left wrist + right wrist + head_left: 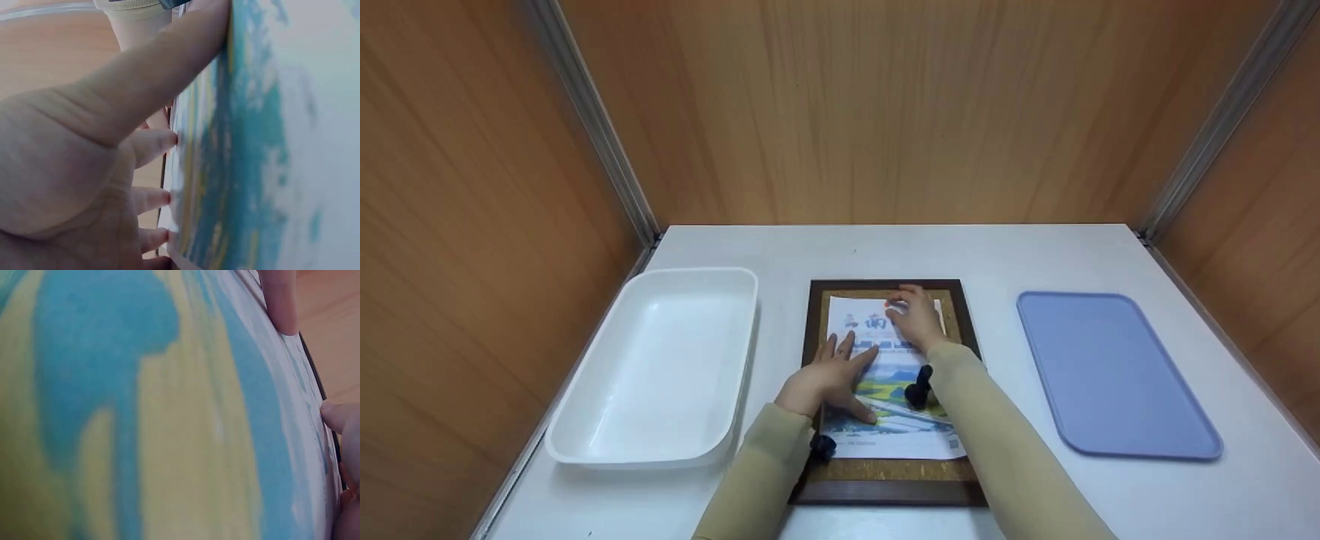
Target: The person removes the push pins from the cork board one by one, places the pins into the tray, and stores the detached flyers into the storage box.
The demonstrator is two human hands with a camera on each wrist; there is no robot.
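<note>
A printed sheet of paper (896, 431) lies on a cork board with a dark brown frame (885, 491) at the middle of the white table. My left hand (834, 373) lies flat on the sheet's left half, fingers spread and pressing down; the left wrist view shows those fingertips (160, 143) on the paper (253, 140). My right hand (916, 316) is arched over the sheet's top edge, its fingertips (278, 304) touching the paper (169, 410). A small red spot by the right fingertips is too small to identify.
A deep white tray (660, 367) stands left of the board. A flat blue tray (1110, 375) lies to the right. The table (1005, 255) is enclosed by wooden walls at the back and both sides.
</note>
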